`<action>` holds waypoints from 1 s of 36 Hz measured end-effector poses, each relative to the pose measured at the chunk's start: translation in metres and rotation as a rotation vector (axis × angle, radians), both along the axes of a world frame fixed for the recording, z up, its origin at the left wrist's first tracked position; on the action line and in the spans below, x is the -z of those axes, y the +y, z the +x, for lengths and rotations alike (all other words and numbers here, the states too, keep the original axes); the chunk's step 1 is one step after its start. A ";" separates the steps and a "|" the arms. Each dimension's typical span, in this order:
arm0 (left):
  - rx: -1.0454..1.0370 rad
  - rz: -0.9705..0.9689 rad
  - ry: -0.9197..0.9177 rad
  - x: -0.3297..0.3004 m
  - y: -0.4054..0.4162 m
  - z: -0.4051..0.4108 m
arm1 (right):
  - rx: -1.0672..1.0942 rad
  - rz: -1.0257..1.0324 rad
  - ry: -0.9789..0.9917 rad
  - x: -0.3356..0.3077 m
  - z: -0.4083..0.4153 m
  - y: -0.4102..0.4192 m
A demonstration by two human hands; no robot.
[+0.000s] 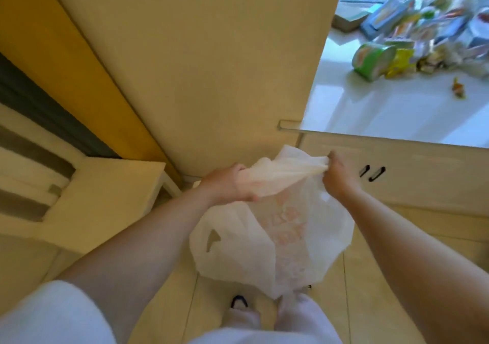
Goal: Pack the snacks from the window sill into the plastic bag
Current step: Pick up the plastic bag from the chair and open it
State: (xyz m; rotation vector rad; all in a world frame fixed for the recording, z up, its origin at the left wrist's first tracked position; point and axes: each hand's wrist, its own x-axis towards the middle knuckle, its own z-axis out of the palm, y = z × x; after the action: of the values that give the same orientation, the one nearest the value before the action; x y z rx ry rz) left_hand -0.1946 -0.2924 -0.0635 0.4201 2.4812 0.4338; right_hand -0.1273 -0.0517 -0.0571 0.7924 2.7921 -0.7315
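A white translucent plastic bag [272, 237] with faint red print hangs in front of me, above the floor. My left hand [227, 184] grips one side of its top edge. My right hand [337, 174] pinches the other side, so the bag's top is stretched between them. A heap of colourful snack packets [423, 28] lies on the white window sill [383, 110] at the upper right, with a green packet [373, 57] nearest the sill's left part. One small wrapped snack [459, 88] lies apart on the sill.
Below the sill is a beige cabinet with two dark handles [371, 173]. A beige wall [198, 65] rises ahead, and a low white side table [105, 192] stands at the left. My feet [264, 309] are on the tiled floor.
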 end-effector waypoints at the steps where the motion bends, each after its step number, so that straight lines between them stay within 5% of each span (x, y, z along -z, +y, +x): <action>1: 0.094 -0.072 0.024 -0.003 0.014 -0.001 | 0.054 -0.025 0.052 -0.004 0.005 0.010; 23: -0.018 0.382 0.763 -0.109 0.339 -0.032 | 0.195 0.400 0.465 -0.098 0.012 0.308; 36: 0.083 0.294 0.671 -0.080 0.471 -0.129 | 0.289 0.395 0.331 -0.061 -0.059 0.433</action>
State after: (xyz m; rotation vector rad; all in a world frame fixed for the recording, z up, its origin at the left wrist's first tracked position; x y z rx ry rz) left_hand -0.3235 0.1791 0.0166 0.9075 3.0288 0.7206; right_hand -0.1863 0.3809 0.0038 1.2679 3.2156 -0.3720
